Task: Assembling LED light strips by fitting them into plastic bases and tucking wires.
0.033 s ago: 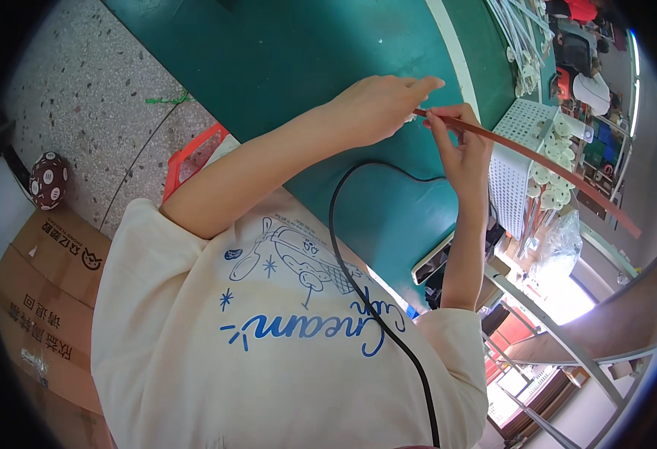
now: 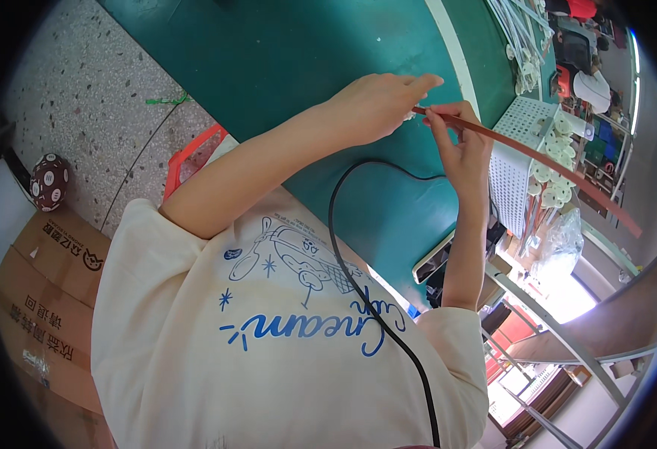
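Observation:
A long, flat reddish-brown strip (image 2: 545,159) runs from between my hands out to the right, over a perforated bin. My right hand (image 2: 459,146) pinches it close to its left end, thumb and fingers closed on it. My left hand (image 2: 379,106) is at that end, palm down, with one finger stretched to the right. Its other fingers curl underneath, closed about the tip, where a small whitish bit (image 2: 409,117) peeks out. The left hand mostly hides what this bit is. Both hands are above a green tabletop (image 2: 283,67).
The white perforated bin (image 2: 511,168) stands to the right, by pale round parts on rods (image 2: 556,168). A black cable (image 2: 333,202) loops across the tabletop and my shirt. A phone (image 2: 433,260) lies near my right forearm. Cardboard boxes (image 2: 51,299) stand at the left. People sit far off, upper right.

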Demonstrator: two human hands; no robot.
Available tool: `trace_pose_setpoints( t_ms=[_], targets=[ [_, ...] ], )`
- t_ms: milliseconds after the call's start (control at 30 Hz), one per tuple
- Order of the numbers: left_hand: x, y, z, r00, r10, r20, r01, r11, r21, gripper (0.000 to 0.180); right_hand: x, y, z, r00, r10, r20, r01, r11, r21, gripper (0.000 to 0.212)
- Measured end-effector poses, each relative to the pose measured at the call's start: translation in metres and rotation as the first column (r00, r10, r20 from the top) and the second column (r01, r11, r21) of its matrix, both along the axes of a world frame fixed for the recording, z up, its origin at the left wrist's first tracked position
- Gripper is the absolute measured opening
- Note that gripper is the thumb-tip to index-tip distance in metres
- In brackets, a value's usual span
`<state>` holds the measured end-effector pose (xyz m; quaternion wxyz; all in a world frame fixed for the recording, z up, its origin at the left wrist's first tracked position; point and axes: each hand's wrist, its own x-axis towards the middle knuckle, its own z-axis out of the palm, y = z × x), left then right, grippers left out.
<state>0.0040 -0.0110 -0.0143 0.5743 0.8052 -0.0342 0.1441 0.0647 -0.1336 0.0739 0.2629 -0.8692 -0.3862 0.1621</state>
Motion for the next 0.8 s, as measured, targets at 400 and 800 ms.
trace_pose_setpoints(
  t_ms=[400, 800],
  targets=[
    [-0.005, 0.012, 0.009, 0.99, 0.09, 0.105, -0.091, 0.996, 0.009, 0.049, 0.006, 0.008, -0.008, 0.984, -0.093, -0.153, 0.109, 0.989, 0.104, 0.011],
    [-0.007, 0.014, 0.034, 0.959, -0.122, -0.258, -0.09, 0.728, -0.68, 0.034, -0.004, 0.0, 0.001, 0.958, -0.174, -0.229, 0.253, 0.888, 0.383, 0.01]
  ],
)
